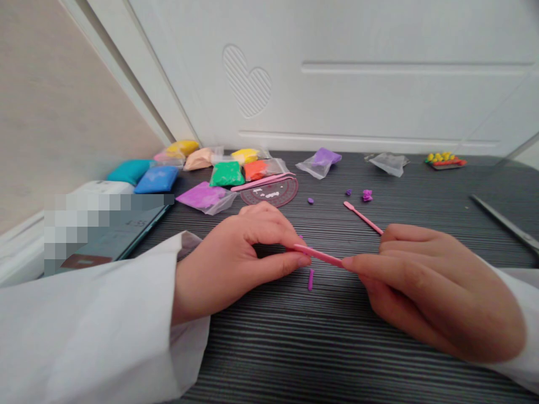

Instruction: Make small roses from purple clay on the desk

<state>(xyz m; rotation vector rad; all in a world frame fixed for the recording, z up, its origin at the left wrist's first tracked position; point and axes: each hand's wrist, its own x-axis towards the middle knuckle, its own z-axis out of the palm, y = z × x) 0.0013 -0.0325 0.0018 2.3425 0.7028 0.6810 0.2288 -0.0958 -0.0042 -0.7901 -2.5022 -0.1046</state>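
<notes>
My right hand [438, 286] is closed around a flat pink clay modelling tool [322, 256], gripping its near end between thumb and index finger. My left hand [248, 241] pinches at the tool's other end, thumb below and index finger above. Whether a bit of clay is also between those fingertips is hidden. Just below them, a short purple clay roll [310, 279] lies on the dark table [269, 359]. A second pink tool [362, 217] with a rounded tip points out from behind my right hand's knuckles.
Small purple clay lumps [368, 195] lie beyond my hands. Behind them are bagged clays, including green [227, 173] and violet [327, 156], and a round disc [290, 191] with white bits. Scissors [505, 221] lie right, a phone [126, 230] left. A white panel [357, 101] stands behind.
</notes>
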